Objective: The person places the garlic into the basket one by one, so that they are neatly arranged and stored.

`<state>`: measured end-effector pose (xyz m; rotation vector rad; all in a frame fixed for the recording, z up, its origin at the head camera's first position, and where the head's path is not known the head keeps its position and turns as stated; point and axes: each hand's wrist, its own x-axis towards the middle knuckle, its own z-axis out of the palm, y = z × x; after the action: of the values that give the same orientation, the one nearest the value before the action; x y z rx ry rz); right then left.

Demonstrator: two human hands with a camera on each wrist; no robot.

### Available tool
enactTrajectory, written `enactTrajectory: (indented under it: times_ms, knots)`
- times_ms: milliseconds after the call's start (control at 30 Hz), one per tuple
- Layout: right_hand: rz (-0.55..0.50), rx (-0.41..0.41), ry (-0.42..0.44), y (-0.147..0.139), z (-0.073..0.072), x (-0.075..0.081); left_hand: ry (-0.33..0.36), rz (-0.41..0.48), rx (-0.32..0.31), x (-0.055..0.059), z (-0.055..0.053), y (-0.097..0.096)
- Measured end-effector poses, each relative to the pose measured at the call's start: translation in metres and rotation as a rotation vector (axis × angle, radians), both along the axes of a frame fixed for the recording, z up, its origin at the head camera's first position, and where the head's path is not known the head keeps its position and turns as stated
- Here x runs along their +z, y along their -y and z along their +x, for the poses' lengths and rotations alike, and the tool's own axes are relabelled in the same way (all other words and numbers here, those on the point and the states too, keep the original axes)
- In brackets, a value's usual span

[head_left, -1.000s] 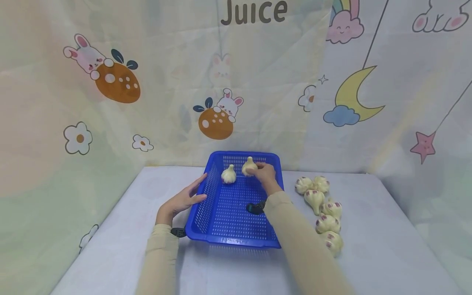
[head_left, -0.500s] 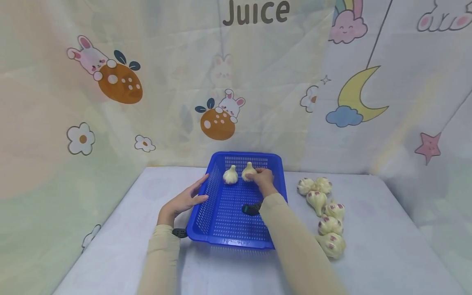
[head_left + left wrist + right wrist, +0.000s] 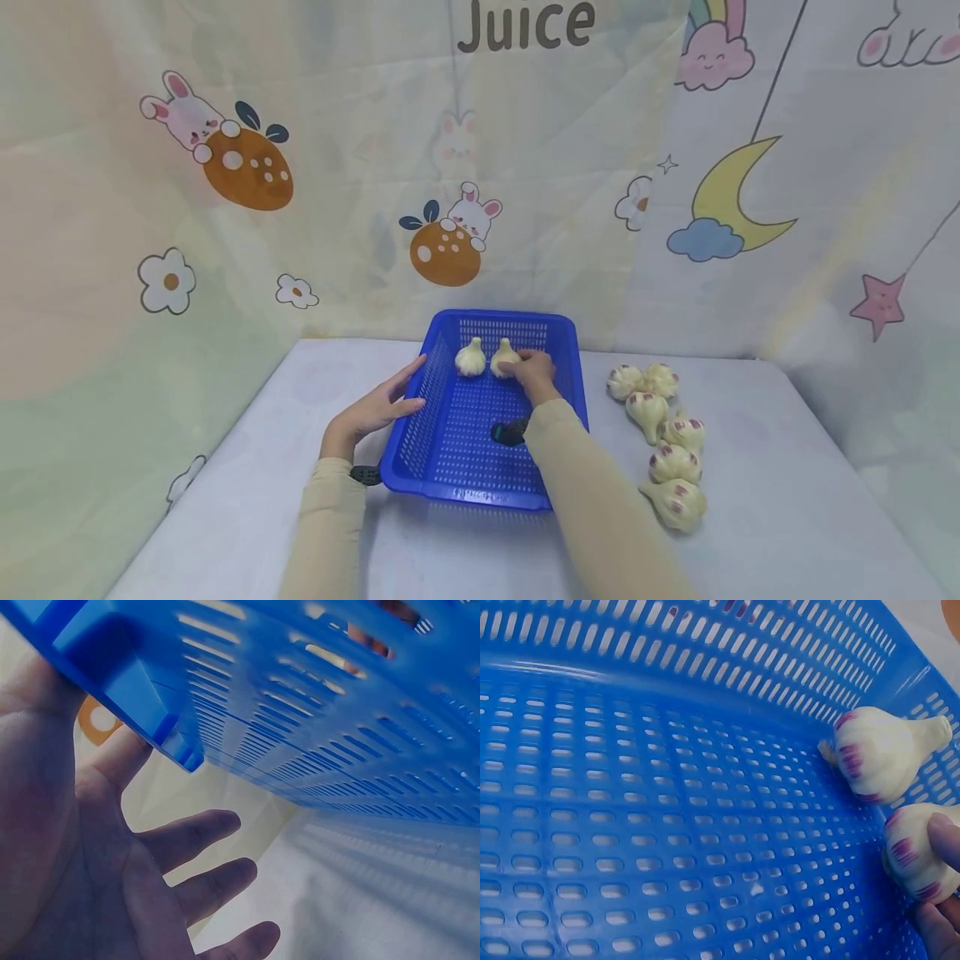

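Note:
A blue plastic basket [image 3: 480, 492] with slotted walls stands on the table. Inside, toward its back wall, a white garlic bulb with purple streaks [image 3: 470, 358] sits stem up. Just right of it my right hand [image 3: 536, 373] pinches a second garlic bulb [image 3: 505, 360] low in the basket; in the right wrist view this held bulb [image 3: 915, 859] is partly cut off by the frame edge. My left hand [image 3: 372, 411] touches the basket's left side with fingers spread. In the left wrist view that hand [image 3: 112, 847] meets the rim while its other fingers stretch out below.
On the table right of the basket lie several more garlic bulbs [image 3: 675, 462] in an uneven line. Behind the table [image 3: 765, 450] hangs a printed cloth [image 3: 555, 167]. My right sleeve [image 3: 592, 500] crosses the basket's right front corner.
My right hand has lowered the garlic bulb from near the back wall to beside the other bulb. The left hand stays on the basket's side. The head view has shifted slightly.

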<state>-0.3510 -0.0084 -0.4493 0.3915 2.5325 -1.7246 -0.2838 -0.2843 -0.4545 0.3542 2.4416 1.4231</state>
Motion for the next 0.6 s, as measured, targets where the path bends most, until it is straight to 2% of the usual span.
enactTrajectory:
  times_ms: [100, 600]
  knots:
    - [-0.009, -0.01, 0.004, 0.0027, -0.0005, -0.0014, -0.007, 0.005, -0.008, 0.0005, 0.0014, 0.0011]
    - [0.131, -0.026, -0.062, 0.0061, -0.0021, -0.0044, -0.018, 0.025, -0.031, -0.0006, -0.0002, 0.002]
